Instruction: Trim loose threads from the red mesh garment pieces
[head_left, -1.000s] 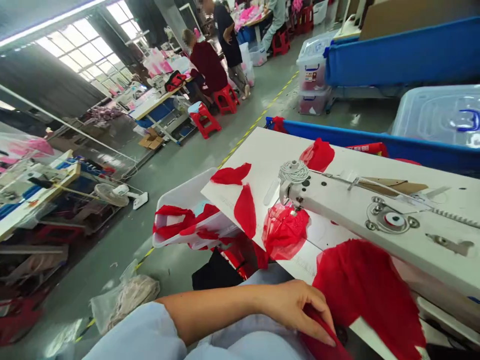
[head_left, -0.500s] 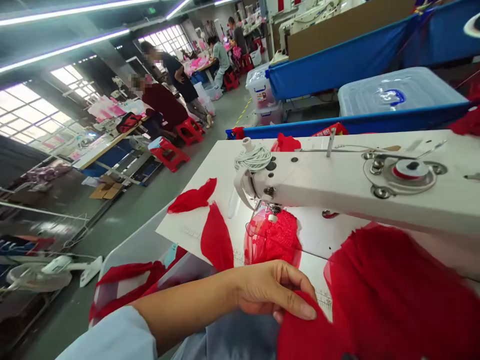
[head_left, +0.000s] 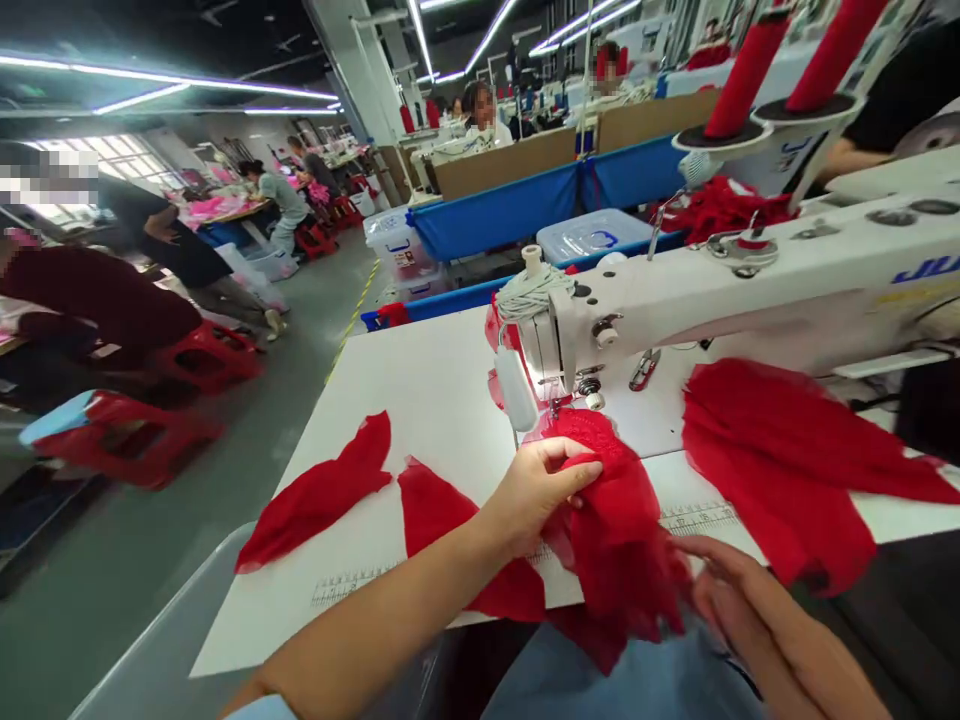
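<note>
A piece of sheer red fabric [head_left: 622,510] with a lacy part runs from under the needle area of a white sewing machine [head_left: 675,300] down over the table's front edge. Close in front of the needle, my left hand [head_left: 544,490] pinches this piece between thumb and fingers. Lower right, my right hand [head_left: 765,620] is somewhat blurred, its fingers closed at the fabric's right edge. Two cut red pieces [head_left: 322,500] lie on the table left of my left arm, one partly under the forearm. Another red heap [head_left: 780,470] rests beneath the machine arm.
The white table [head_left: 420,370] carries a printed ruler along its front. Red thread cones [head_left: 750,75] stand at upper right. Behind are a blue cloth trough [head_left: 510,215] and lidded plastic boxes [head_left: 401,245]. Red stools [head_left: 142,430] and several people are beyond the aisle on the left.
The view has swung right. My left hand has moved from the red fabric near the front edge to the piece at the needle. My right hand has come into view.
</note>
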